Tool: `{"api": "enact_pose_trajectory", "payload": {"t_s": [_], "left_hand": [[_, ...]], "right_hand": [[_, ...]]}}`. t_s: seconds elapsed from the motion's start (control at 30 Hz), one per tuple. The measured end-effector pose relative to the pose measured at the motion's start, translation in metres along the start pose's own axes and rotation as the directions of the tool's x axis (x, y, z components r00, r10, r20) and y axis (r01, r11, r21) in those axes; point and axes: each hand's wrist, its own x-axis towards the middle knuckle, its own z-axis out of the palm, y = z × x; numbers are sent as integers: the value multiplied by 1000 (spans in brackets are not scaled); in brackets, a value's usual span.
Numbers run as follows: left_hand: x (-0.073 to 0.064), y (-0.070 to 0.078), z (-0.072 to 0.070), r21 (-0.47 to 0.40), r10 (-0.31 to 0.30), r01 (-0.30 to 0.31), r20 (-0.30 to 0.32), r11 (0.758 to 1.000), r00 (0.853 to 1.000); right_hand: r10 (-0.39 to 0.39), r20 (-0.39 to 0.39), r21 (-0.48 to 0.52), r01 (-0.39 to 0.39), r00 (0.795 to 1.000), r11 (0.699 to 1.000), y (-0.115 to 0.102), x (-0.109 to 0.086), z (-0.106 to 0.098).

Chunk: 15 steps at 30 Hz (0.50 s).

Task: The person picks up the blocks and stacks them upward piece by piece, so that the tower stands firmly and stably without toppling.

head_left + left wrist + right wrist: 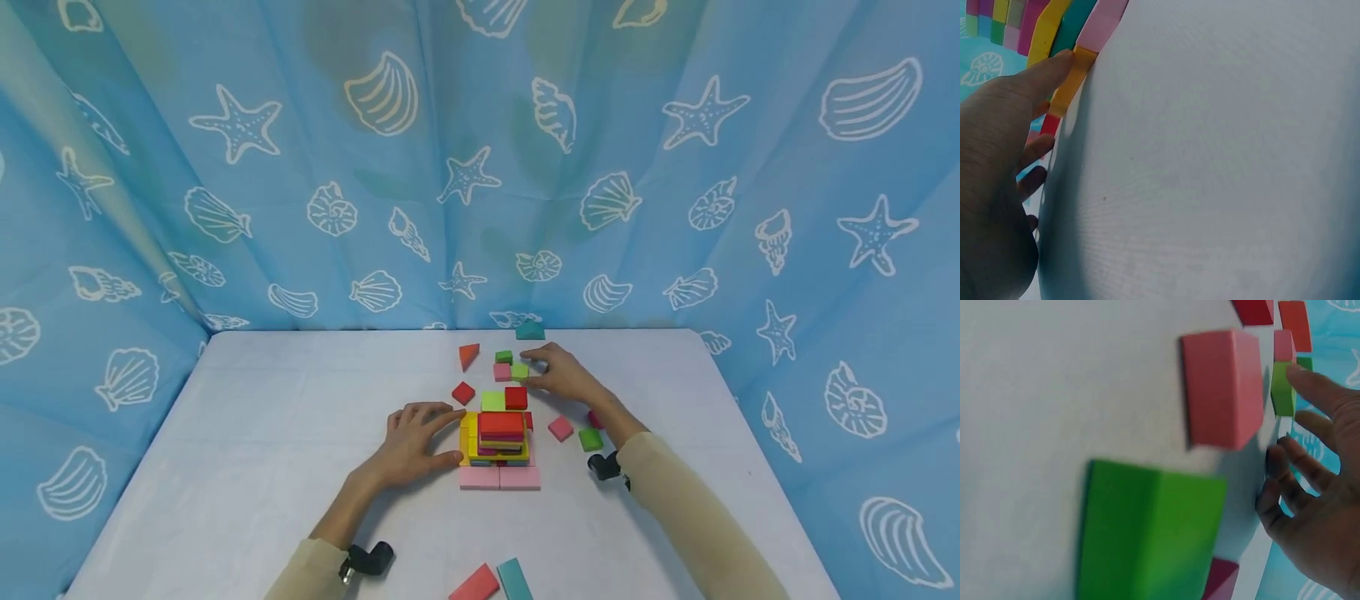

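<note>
A stack of coloured blocks (501, 425) stands mid-table, red on top, with yellow pieces (468, 437) at its left and two flat pink blocks (519, 478) at its front. My left hand (411, 443) lies against the left side of the stack, fingers extended; in the left wrist view its thumb (1054, 67) is at an orange-yellow block (1072, 81) below a teal and a pink one. Behind the stack, my right hand (566, 375) reaches a light green block (520, 372), thumb (1310, 381) right at it and the other fingers loosely bent. A pink block (502, 372) sits beside that one.
Loose around the stack lie a red block (463, 393), an orange triangular block (468, 356), a pink block (560, 428) and a green block (590, 439). A teal block (530, 331) is at the far edge. Red and teal blocks (515, 579) lie near the front.
</note>
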Motion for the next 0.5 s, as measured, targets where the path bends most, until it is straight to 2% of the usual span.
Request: {"api": "enact_pose_trajectory", "payload": {"t_s": [0.23,0.37,0.5], "left_hand": [[0,0,1,6,8,-8,2,1000,1000],[1,-1,1,2,17,-17,4,1000,1000],[0,-3,1,-4,20,-20,-4,1000,1000]], "right_hand": [[0,-36,-61,-2,999,998,-9,0,2],[-40,-93,5,41,995,999,-17,-14,-16],[-121,-175,105,141,977,985,-37,-33,-39]]}}
